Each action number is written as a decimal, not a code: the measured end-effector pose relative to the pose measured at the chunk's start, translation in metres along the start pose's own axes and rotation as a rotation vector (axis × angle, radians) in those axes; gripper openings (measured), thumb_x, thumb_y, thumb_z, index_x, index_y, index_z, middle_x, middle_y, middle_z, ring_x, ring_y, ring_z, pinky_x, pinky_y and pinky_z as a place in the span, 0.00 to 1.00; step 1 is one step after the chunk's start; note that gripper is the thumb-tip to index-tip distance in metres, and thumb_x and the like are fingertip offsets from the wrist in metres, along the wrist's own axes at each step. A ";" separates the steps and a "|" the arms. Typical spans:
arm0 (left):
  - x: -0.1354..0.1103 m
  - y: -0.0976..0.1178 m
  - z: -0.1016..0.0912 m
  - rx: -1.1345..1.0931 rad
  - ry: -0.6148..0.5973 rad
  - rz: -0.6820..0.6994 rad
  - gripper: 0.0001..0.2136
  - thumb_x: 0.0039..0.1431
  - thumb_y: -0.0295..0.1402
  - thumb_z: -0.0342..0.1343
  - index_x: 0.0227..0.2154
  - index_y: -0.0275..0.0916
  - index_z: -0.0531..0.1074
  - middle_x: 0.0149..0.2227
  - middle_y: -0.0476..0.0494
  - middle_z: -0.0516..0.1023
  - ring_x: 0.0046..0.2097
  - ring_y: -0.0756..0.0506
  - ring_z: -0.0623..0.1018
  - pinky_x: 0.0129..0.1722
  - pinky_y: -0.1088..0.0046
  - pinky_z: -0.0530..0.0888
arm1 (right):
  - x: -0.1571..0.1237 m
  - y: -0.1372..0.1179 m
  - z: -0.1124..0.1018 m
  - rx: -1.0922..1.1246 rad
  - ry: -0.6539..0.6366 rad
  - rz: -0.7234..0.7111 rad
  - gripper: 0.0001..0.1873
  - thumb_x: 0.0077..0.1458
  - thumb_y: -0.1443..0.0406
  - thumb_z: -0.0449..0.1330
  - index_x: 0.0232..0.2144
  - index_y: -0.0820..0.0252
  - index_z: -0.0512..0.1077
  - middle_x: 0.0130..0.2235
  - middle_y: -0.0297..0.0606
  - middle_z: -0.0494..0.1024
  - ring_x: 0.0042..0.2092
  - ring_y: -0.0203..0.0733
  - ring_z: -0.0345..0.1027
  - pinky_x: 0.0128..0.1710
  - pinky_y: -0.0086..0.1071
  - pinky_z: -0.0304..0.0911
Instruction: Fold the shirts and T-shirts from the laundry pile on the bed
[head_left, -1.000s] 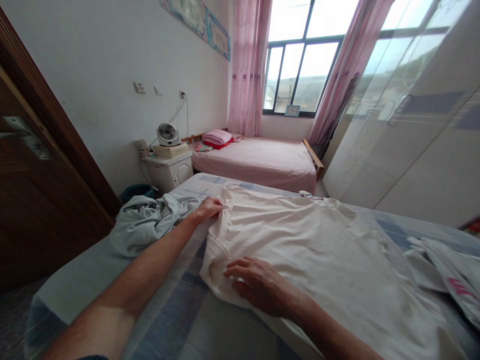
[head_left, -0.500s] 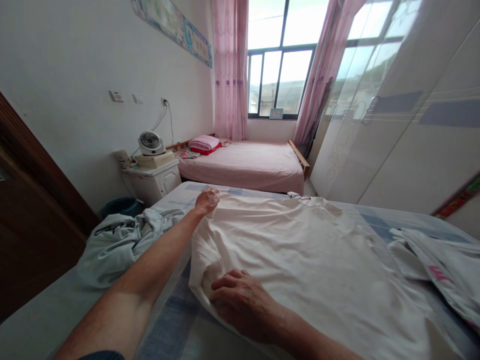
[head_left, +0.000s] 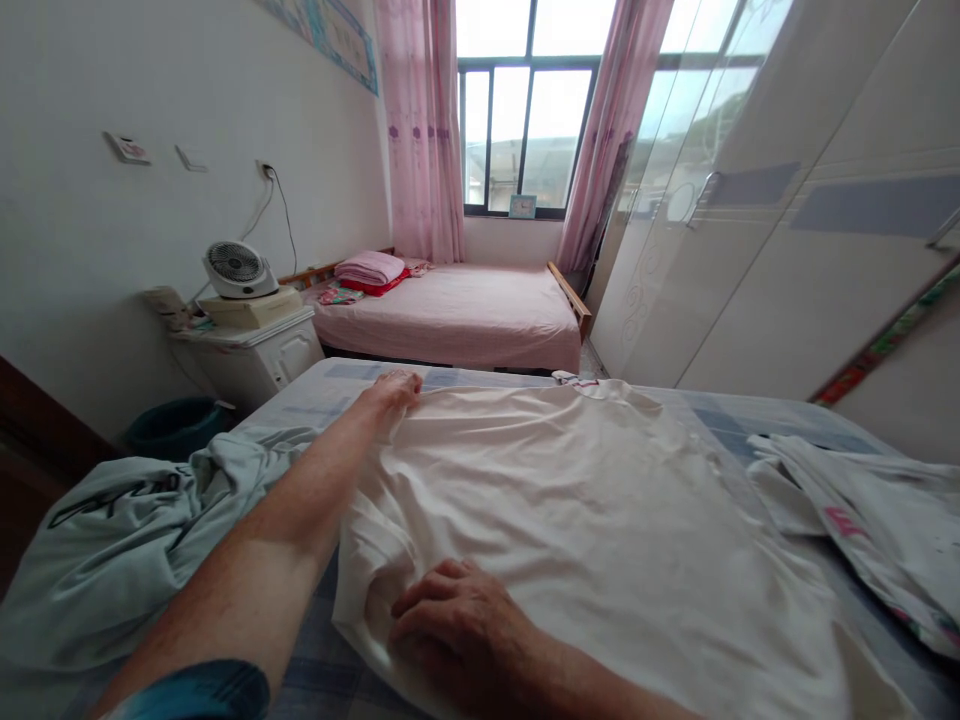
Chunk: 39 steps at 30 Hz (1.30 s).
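I have the fingers of the left hand (head_left: 391, 393) closed on the far left corner of the white garment (head_left: 600, 500), a tight pinch with the arm reaching straight out. The right hand (head_left: 465, 620) rests palm down near the garment's near left edge, its fingers drawn in to a half curl; the tips sit in shadow, so I cannot tell whether they grip cloth or only press on it. A second ago I had those fingers spread longer, and the left pinch sat beside a puckered fold. Now that fold is drawn down and the far edge runs straighter away from the left hand, so I judge that corner better laid out, while the cloth between the two hands stays rumpled. The garment lies spread across the checked sheet (head_left: 304, 408). Farther out, I see a pale green bundle (head_left: 150, 550) heaped left of the left arm, and folded white clothes (head_left: 877, 510) off to the right. Past the sheet stand a pink bed (head_left: 472, 320) and a small fan (head_left: 238, 268).
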<state>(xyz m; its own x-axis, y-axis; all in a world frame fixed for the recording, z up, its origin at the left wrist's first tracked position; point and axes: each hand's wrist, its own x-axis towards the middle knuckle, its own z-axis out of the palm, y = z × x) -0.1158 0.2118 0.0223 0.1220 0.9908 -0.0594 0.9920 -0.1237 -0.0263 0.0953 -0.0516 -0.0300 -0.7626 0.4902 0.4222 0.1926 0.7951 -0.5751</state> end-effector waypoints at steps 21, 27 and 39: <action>-0.166 0.022 0.009 -0.184 0.138 0.738 0.15 0.65 0.39 0.44 0.45 0.42 0.73 0.44 0.44 0.76 0.48 0.46 0.73 0.52 0.70 0.65 | 0.000 -0.006 -0.006 -0.047 -0.093 -0.022 0.12 0.54 0.70 0.55 0.42 0.55 0.69 0.47 0.31 0.75 0.45 0.34 0.67 0.52 0.31 0.55; -0.260 -0.008 0.013 -0.133 0.113 0.601 0.21 0.56 0.51 0.52 0.44 0.40 0.73 0.34 0.44 0.73 0.39 0.44 0.72 0.47 0.65 0.66 | 0.002 -0.009 -0.011 -0.089 -0.110 -0.033 0.13 0.56 0.70 0.54 0.42 0.54 0.71 0.50 0.32 0.75 0.47 0.36 0.65 0.51 0.32 0.56; -0.313 -0.046 0.016 -0.010 0.161 0.421 0.11 0.62 0.30 0.46 0.26 0.38 0.70 0.31 0.44 0.74 0.38 0.45 0.73 0.42 0.69 0.69 | 0.005 -0.036 -0.046 -0.112 -0.299 0.011 0.15 0.57 0.69 0.54 0.46 0.56 0.72 0.52 0.39 0.73 0.51 0.38 0.67 0.52 0.33 0.61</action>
<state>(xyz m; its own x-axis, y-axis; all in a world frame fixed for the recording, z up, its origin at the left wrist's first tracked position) -0.1999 -0.0933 0.0266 0.5179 0.8503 0.0934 0.8549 -0.5182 -0.0231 0.1128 -0.0613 0.0256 -0.9046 0.3852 0.1827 0.2556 0.8330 -0.4907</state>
